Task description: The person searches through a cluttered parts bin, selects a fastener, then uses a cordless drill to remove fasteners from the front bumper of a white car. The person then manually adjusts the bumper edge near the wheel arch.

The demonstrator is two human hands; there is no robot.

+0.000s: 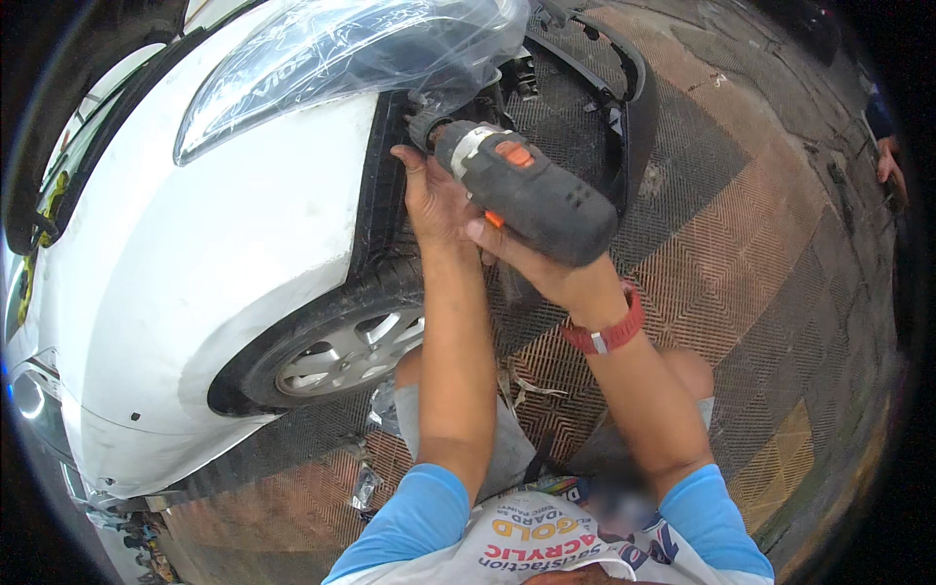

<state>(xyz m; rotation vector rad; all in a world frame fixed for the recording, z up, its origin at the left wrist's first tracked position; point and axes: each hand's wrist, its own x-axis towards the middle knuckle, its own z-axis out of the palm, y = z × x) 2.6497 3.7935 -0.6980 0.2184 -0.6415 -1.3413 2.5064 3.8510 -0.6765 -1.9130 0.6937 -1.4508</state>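
Note:
A black cordless drill (546, 200) with orange switches points up and left at the car's front corner. My right hand (546, 268) is wrapped around its grip, which the drill body mostly covers. My left hand (436, 203) is just under the drill's front end, its thumb stretched out beside the chuck (425, 125); the other fingers are largely hidden behind the drill. The chuck is close to the dark gap at the front edge of the white fender (234, 205), below a headlight (331, 73) covered in clear plastic. What the drill tip touches cannot be made out.
Below the fender is the front wheel (336, 346), close to my left forearm. A black bumper part (636, 117) curves past the far right of the drill. Ribbed floor tiles (726, 224) spread to the right. Clear plastic scraps (366, 485) lie near my legs. Another person's hand (889, 168) shows at the right rim.

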